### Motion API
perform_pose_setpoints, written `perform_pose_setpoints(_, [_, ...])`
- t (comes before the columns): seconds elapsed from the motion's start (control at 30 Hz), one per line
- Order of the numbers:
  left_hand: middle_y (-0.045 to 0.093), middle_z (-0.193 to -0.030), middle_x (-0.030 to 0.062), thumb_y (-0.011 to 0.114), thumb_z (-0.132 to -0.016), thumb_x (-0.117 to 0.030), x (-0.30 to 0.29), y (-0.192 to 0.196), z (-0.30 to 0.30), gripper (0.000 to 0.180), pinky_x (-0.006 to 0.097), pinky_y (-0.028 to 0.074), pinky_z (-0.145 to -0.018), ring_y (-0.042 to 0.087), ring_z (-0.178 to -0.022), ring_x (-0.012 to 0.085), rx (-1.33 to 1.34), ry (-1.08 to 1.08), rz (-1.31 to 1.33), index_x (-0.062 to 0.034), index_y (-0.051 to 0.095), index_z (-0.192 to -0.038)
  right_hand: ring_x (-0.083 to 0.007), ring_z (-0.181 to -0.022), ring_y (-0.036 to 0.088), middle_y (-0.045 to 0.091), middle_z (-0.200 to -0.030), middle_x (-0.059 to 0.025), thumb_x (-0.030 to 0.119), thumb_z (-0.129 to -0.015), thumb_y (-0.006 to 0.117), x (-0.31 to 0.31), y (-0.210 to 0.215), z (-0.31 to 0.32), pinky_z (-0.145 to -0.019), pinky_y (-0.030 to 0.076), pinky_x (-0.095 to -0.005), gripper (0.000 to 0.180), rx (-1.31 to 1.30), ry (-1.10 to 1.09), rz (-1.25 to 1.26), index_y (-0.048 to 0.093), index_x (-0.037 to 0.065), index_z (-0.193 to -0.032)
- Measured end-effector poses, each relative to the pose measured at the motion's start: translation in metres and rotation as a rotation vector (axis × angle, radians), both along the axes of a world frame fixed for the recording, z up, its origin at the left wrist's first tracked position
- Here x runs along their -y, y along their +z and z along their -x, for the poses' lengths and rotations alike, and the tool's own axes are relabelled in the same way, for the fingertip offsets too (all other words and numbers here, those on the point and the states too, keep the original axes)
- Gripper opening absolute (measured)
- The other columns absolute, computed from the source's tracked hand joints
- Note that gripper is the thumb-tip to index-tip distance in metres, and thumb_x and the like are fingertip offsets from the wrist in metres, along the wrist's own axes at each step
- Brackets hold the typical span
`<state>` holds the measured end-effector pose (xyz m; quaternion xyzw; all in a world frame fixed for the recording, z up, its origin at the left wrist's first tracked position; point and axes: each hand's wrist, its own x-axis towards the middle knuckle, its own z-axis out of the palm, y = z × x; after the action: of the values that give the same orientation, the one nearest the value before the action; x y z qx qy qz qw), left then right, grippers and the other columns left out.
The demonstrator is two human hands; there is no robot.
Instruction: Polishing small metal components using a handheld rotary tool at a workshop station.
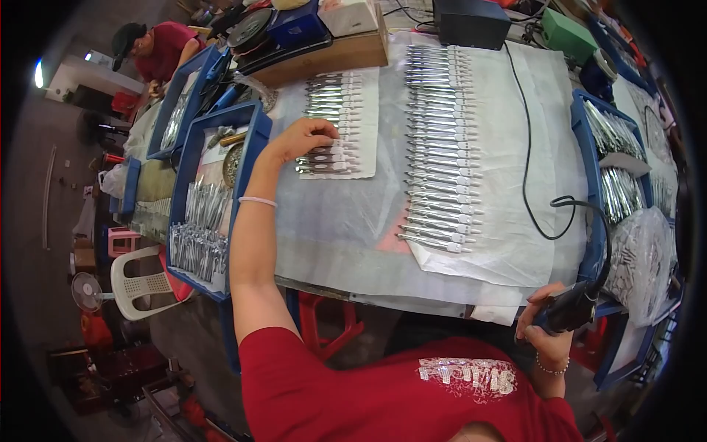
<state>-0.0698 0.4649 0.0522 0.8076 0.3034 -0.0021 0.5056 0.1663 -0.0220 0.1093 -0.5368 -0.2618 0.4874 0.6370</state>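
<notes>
Red shirt cloth [368, 390] spans the lower edge, where the right hand [546, 345] has its grip wrapped round a black corded tool [568, 309]. Across the bench [342, 239], the left hand [303, 138] curls over the shorter row of metal instruments [331, 98], left of a longer row [442, 153]; whether that grip pinches one, I cannot tell.

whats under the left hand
Under the left hand: part of the shorter row of slim silver metal tools, on a white sheet. Whatever lies directly beneath the palm and fingers is covered.
</notes>
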Motion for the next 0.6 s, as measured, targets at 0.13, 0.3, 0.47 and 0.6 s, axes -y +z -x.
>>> perform_pose_setpoints(0.13, [0.065, -0.089, 0.005, 0.063, -0.079, -0.006, -0.008, -0.013, 0.006, 0.015, 0.026, 0.045, -0.079, 0.058, -0.087, 0.0147, 0.072, -0.074, -0.187, -0.0028, 0.068, -0.094, -0.0137, -0.054, 0.057, 0.057, -0.065, -0.0088, 0.003, -0.064, 0.075, 0.001, -0.002, 0.003, -0.049, 0.045, -0.0213, 0.05, 0.002, -0.005, 0.041, 0.045, -0.002, -0.104])
perform_pose_setpoints(0.3, [0.064, -0.094, 0.0061, 0.061, -0.081, -0.006, 0.001, -0.01, 0.01, 0.017, 0.027, 0.045, -0.082, 0.058, -0.092, 0.0172, 0.076, -0.049, -0.256, -0.0038, 0.068, -0.096, -0.0134, -0.051, 0.055, 0.056, -0.062, -0.0088, 0.004, -0.065, 0.073, 0.003, 0.0, 0.007, -0.048, 0.044, -0.0211, 0.048, 0.033, -0.012, 0.043, 0.044, -0.002, -0.103])
perform_pose_setpoints(0.47, [0.064, -0.098, 0.0075, 0.06, -0.083, -0.008, 0.041, 0.024, 0.006, 0.02, 0.028, 0.047, -0.081, 0.06, -0.091, 0.0169, 0.24, 0.083, -0.455, -0.0023, 0.064, -0.102, -0.0132, -0.049, 0.053, 0.055, -0.06, -0.008, 0.005, -0.066, 0.071, 0.009, -0.001, 0.01, -0.046, 0.043, -0.0208, 0.047, 0.096, -0.034, -0.02, 0.042, -0.001, -0.103])
perform_pose_setpoints(0.6, [0.063, -0.097, 0.0082, 0.06, -0.082, 0.0, 0.156, 0.092, -0.036, 0.02, 0.029, 0.049, -0.078, 0.061, -0.09, 0.0155, 0.638, -0.093, -0.183, -0.0017, 0.063, -0.102, -0.0132, -0.049, 0.053, 0.054, -0.059, -0.0072, 0.002, -0.066, 0.068, 0.012, -0.001, 0.009, -0.045, 0.043, -0.021, 0.047, 0.106, -0.064, -0.027, 0.04, 0.0, -0.103])
